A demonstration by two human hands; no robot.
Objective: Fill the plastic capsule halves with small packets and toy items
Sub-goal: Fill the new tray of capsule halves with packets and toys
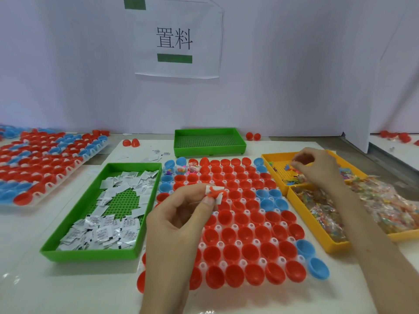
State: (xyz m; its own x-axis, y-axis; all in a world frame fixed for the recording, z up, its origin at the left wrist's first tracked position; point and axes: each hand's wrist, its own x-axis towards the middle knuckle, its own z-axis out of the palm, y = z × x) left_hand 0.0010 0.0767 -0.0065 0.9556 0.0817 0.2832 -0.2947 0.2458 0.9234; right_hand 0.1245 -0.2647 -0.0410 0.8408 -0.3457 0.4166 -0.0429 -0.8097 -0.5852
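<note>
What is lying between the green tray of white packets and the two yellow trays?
In the head view, a rack of red and blue capsule halves fills that stretch; the left hand, above it, pinches a white packet and a red toy.

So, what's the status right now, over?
Left hand pinches white packet and red toy. Right hand over yellow tray, grip unclear. Most capsule halves empty. Path clear.

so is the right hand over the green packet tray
No, the right hand reaches into the yellow toy tray, on the far side of the capsules from the green packet tray.
</note>
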